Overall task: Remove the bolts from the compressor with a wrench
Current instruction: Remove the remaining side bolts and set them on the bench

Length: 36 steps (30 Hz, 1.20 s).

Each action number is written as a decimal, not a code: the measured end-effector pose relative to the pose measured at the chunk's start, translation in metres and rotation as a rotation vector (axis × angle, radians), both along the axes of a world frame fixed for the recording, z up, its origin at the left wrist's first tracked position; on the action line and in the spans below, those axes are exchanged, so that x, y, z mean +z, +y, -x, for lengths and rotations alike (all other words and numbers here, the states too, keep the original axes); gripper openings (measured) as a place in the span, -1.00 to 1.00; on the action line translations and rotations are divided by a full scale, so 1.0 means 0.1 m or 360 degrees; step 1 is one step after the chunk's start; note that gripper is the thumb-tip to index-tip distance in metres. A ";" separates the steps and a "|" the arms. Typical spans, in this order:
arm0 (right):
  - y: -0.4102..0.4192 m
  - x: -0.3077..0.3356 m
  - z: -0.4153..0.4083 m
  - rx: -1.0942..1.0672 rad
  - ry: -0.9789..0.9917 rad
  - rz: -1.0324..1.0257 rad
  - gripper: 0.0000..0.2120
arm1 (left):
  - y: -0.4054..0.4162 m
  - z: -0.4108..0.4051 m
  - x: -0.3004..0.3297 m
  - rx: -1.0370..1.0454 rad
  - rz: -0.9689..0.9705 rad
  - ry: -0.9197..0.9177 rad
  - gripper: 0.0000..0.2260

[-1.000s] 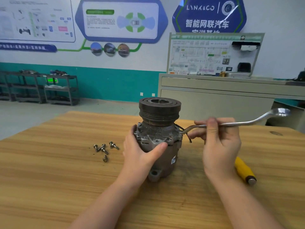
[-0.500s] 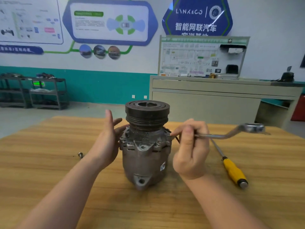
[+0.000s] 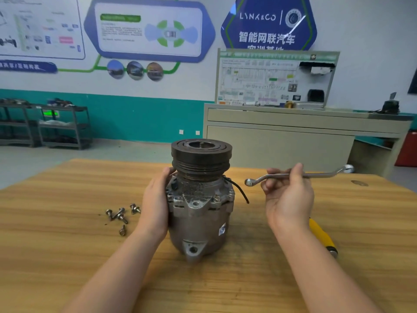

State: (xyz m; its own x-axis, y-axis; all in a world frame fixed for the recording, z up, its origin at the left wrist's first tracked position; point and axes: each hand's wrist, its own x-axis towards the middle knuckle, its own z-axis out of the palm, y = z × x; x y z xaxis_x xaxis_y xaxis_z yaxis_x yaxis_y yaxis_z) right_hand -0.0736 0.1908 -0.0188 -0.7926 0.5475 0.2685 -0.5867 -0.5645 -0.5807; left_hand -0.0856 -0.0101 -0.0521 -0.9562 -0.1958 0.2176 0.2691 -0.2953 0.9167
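Right hand (image 3: 287,199) fingers curled round wrench (image 3: 293,176) shaft, ring end clear of compressor (image 3: 200,199); left hand (image 3: 155,204) fingers flat against compressor side; loose bolts (image 3: 120,214) left of left hand, on table (image 3: 67,245)

One compressor (image 3: 199,206), one wrench (image 3: 293,176), five loose bolts (image 3: 121,216), one yellow-handled tool (image 3: 321,234) and two hands on one wooden table (image 3: 67,245).

Both forearms extended forward — left hand (image 3: 155,204) flat, fingers straight; right hand (image 3: 287,197) raised, fingers curled, pinching.
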 end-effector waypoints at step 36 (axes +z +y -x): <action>-0.14 -0.10 -0.02 0.0258 -0.0156 -0.0355 -0.83 | 0.02 -0.02 0.00 0.0204 0.0009 0.0000 -0.68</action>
State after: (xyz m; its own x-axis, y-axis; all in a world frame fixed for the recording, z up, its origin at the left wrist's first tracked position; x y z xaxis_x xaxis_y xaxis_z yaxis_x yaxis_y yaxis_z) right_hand -0.0720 0.1770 -0.0283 -0.8929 0.3479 0.2859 -0.4343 -0.4980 -0.7505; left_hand -0.0834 -0.0078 -0.0522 -0.9235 -0.3151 0.2190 0.3041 -0.2530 0.9184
